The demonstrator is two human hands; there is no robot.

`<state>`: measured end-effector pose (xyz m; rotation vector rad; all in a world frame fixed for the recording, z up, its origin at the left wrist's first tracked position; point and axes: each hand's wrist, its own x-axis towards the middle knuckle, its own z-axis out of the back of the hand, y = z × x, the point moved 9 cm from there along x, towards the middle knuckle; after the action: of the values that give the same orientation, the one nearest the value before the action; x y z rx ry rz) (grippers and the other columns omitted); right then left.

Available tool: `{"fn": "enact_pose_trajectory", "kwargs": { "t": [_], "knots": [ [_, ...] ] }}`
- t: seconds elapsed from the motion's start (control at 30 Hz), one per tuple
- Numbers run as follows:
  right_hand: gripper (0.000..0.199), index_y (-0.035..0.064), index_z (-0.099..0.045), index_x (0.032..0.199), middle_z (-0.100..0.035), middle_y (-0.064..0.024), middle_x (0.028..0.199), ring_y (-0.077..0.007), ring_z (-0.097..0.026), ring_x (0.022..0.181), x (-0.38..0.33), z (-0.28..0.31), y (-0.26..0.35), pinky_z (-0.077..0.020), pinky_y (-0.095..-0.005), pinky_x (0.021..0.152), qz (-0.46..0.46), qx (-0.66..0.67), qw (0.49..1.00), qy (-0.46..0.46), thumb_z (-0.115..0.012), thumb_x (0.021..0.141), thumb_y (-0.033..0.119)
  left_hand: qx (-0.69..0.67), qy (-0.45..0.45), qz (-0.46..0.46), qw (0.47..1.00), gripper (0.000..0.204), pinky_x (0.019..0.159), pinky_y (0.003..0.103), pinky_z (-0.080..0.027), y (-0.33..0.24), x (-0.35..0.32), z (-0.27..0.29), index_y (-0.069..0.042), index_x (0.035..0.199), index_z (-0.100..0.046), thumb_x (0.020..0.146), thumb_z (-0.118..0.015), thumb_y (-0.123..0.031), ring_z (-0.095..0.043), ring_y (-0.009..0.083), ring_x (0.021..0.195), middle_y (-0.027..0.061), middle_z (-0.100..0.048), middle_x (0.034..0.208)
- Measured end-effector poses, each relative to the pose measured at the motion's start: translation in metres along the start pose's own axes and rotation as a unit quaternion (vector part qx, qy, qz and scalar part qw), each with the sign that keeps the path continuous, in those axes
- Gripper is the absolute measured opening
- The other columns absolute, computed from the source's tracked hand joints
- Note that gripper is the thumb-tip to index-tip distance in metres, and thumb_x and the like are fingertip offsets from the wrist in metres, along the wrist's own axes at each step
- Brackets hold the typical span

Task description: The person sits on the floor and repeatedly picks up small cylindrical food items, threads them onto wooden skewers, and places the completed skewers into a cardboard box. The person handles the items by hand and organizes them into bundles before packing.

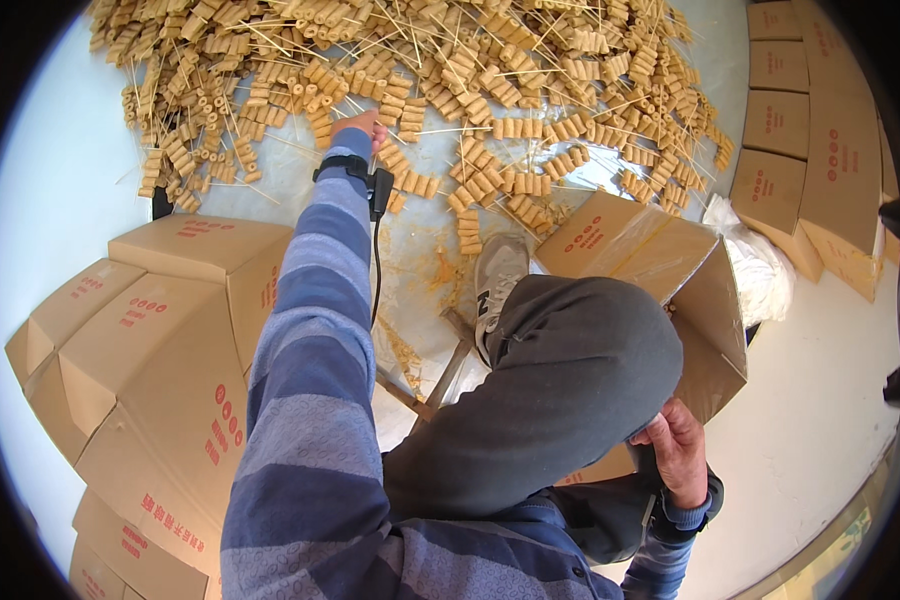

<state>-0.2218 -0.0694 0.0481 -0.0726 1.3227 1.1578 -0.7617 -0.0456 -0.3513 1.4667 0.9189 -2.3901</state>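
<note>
My left hand [360, 125] reaches to the near edge of a large heap of skewers [450, 70], each a thin stick threaded with tan, tube-like ridged pieces. Its fingers are curled in among the sticks; what they grip is hidden. A black strap with a small device [378, 190] and a cable sits on that wrist. Low on the right, my right hand [680, 455] is beside my bent knee, thumb and fingers pinched together against the dark trouser leg [570, 370]. Whatever it pinches is too small to make out.
An open cardboard box [705, 330] stands right of my knee, with a white plastic bag [755, 260] behind it. Closed cartons [150, 370] are stacked at left, more cartons [770, 180] at far right. A wooden stool leg [445, 375] shows by my shoe [500, 285].
</note>
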Motion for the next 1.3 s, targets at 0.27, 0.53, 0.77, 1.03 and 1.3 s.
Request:
{"fn": "enact_pose_trajectory", "kwargs": {
  "t": [0.27, 0.53, 0.77, 1.03, 1.3],
  "knots": [
    [0.027, 0.0000, -0.062, 0.096, -0.065, -0.0039, 0.079, -0.0099, -0.062, 0.072, 0.002, -0.010, 0.012, -0.0504, -0.0246, 0.071, 0.039, -0.013, 0.999, 0.019, -0.061, 0.102, 0.026, -0.167, 0.219, -0.061, 0.959, 0.027, 0.051, 0.026, -0.046, 0.039, -0.058, 0.029, -0.007, 0.110, -0.063, 0.097, -0.056, -0.030, -0.054, 0.0107, 0.057, 0.0027, -0.063, 0.077],
    [0.027, 0.0001, -0.062, 0.096, -0.065, -0.0034, 0.076, -0.0091, -0.062, 0.073, -0.016, -0.010, 0.020, -0.0500, -0.0240, 0.072, 0.065, -0.011, 0.998, 0.012, -0.061, 0.102, 0.026, -0.181, 0.242, -0.063, 0.951, 0.034, 0.071, 0.030, -0.053, 0.152, -0.106, 0.044, -0.005, 0.128, -0.055, 0.101, -0.053, -0.024, -0.064, 0.0161, 0.081, 0.0085, -0.067, 0.099],
    [0.026, 0.0001, -0.062, 0.097, -0.064, -0.0031, 0.075, -0.0094, -0.061, 0.072, -0.036, -0.006, 0.016, -0.0501, -0.0238, 0.072, 0.076, -0.028, 0.997, -0.006, -0.060, 0.103, 0.025, -0.194, 0.158, -0.050, 0.967, 0.034, 0.072, 0.032, -0.053, 0.219, -0.114, 0.063, -0.006, 0.133, -0.050, 0.101, -0.052, -0.019, -0.065, 0.0173, 0.081, 0.0087, -0.068, 0.097],
    [0.024, 0.0012, -0.062, 0.095, -0.063, -0.0019, 0.074, -0.0090, -0.059, 0.072, -0.044, -0.013, 0.013, -0.0493, -0.0250, 0.071, 0.093, -0.059, 0.994, -0.017, -0.061, 0.102, 0.024, -0.095, -0.043, -0.241, 0.965, 0.032, 0.065, 0.027, -0.049, 0.192, -0.151, 0.146, -0.007, 0.129, -0.055, 0.105, -0.047, -0.027, -0.062, 0.0129, 0.071, 0.0035, -0.060, 0.080],
    [0.024, 0.0008, -0.063, 0.094, -0.063, -0.0021, 0.073, -0.0096, -0.059, 0.071, -0.051, -0.012, -0.001, -0.0487, -0.0249, 0.070, 0.076, -0.053, 0.995, -0.032, -0.061, 0.102, 0.024, 0.352, -0.097, -0.433, 0.824, 0.039, 0.090, 0.049, -0.050, 0.133, -0.129, 0.122, -0.018, 0.139, -0.053, 0.101, -0.050, -0.015, -0.062, 0.0439, 0.104, 0.0246, -0.064, 0.112]
  ]
}}
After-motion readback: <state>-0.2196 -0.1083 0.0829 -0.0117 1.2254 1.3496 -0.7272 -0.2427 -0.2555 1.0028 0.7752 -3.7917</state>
